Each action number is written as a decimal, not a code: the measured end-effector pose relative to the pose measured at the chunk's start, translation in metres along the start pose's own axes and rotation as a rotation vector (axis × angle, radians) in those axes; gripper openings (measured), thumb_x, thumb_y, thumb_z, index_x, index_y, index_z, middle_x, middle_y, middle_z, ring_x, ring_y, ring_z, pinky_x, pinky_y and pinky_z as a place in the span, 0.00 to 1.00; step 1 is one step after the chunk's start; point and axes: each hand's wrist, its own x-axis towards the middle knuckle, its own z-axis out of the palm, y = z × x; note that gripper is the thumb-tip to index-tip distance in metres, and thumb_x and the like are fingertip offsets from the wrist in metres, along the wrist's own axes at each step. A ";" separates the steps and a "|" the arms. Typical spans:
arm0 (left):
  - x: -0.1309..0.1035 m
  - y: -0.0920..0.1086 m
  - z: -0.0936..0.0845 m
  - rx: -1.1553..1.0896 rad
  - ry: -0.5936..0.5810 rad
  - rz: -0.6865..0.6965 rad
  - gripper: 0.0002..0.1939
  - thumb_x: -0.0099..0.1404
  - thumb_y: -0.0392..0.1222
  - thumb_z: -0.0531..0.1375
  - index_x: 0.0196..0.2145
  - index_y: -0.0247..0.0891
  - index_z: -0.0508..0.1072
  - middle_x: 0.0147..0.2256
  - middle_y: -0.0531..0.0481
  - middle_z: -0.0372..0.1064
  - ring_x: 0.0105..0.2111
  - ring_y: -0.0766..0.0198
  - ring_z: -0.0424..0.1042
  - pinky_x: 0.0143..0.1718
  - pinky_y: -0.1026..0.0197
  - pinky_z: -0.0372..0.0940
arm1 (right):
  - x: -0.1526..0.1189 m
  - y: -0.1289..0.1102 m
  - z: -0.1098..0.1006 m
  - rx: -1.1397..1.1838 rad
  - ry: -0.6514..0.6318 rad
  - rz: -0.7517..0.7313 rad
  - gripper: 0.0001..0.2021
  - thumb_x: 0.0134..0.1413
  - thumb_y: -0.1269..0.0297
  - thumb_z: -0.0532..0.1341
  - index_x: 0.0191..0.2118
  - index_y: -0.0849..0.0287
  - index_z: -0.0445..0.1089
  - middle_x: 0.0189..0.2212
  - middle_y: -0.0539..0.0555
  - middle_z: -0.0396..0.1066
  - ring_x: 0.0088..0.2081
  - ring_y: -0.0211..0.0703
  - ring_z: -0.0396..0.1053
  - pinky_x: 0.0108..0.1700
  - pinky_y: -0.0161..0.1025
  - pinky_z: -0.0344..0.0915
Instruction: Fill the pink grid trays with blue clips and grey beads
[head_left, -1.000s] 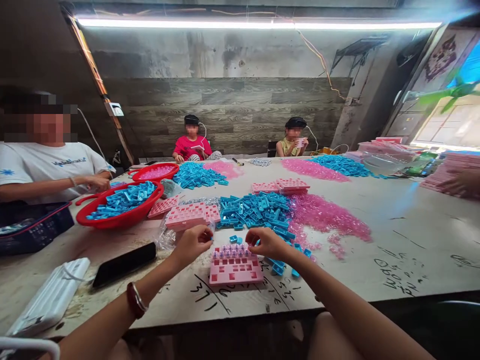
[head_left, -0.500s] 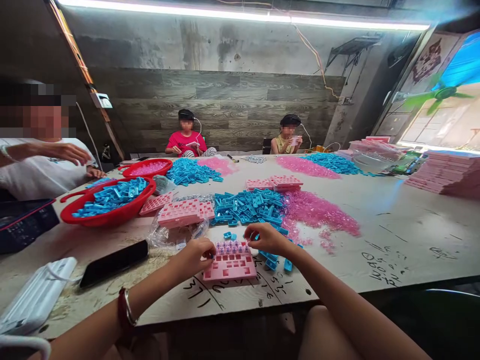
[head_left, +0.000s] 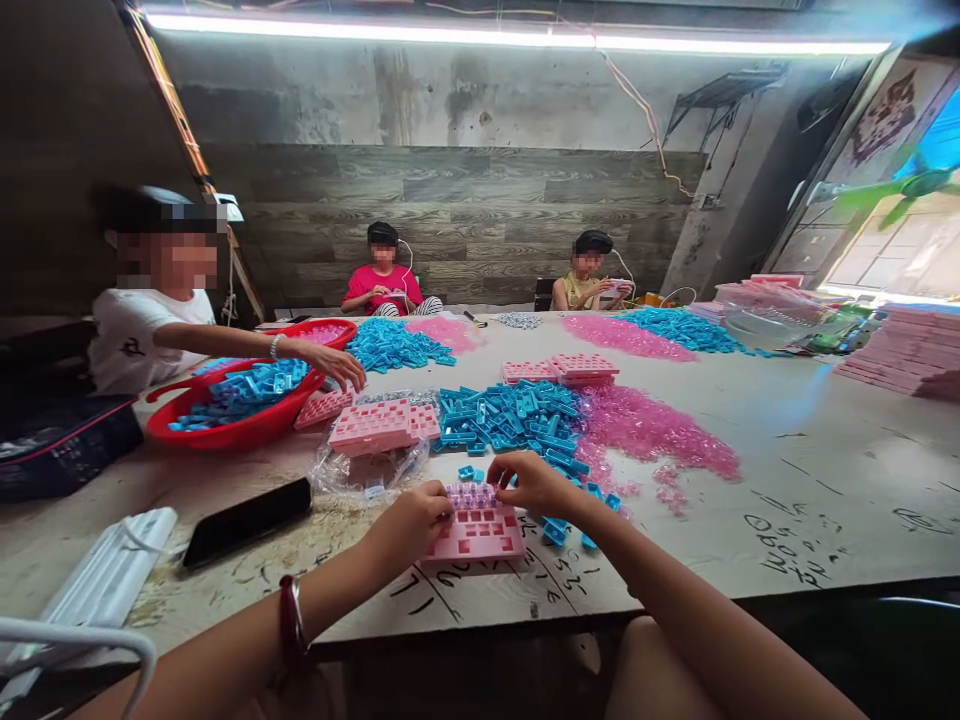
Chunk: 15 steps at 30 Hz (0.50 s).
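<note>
A pink slotted tray [head_left: 480, 540] lies before me on the table, its top row filled with small clear pieces [head_left: 471, 496] and its lower slots showing as dark pink recesses. My left hand [head_left: 421, 515] grips the tray's left edge with bent fingers. At the far right corner of the same tray, my right hand [head_left: 531, 482] has its fingertips pinched together over the end of the filled row. Whatever lies between those fingertips is hidden. Just beyond my hands are loose blue plastic pieces [head_left: 517, 415] in a heap.
Pink translucent bits [head_left: 652, 425] spread to the right of the heap. Stacked pink trays [head_left: 375, 425] lie on plastic wrap at left, near a phone [head_left: 247, 522] and a red basket [head_left: 232, 432]. A co-worker's hand [head_left: 337, 362] reaches over from the left. Two people sit opposite.
My right fingertips have come down onto the tray's far right corner. The co-worker at left has leaned in and stretched an arm across the red baskets. The view has shifted slightly left.
</note>
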 end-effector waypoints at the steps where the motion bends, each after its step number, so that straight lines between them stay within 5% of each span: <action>1: 0.000 0.000 0.000 0.003 0.001 -0.005 0.11 0.57 0.28 0.53 0.30 0.36 0.74 0.33 0.48 0.67 0.33 0.64 0.67 0.37 0.64 0.62 | 0.000 0.000 0.000 -0.002 0.002 0.004 0.08 0.40 0.78 0.58 0.30 0.63 0.70 0.28 0.52 0.71 0.29 0.35 0.68 0.28 0.30 0.62; 10: -0.001 0.010 -0.003 0.002 0.010 -0.056 0.08 0.56 0.30 0.56 0.32 0.36 0.72 0.33 0.48 0.67 0.34 0.63 0.67 0.36 0.63 0.62 | 0.001 0.004 0.010 -0.086 0.040 -0.016 0.10 0.39 0.78 0.58 0.30 0.61 0.71 0.27 0.51 0.70 0.29 0.35 0.66 0.31 0.31 0.61; 15: 0.003 -0.016 -0.036 0.050 0.168 -0.109 0.09 0.57 0.31 0.54 0.35 0.37 0.71 0.36 0.47 0.68 0.37 0.61 0.68 0.40 0.61 0.63 | 0.001 0.003 0.009 -0.057 0.026 -0.009 0.10 0.40 0.77 0.57 0.31 0.61 0.71 0.28 0.51 0.71 0.30 0.36 0.66 0.31 0.32 0.61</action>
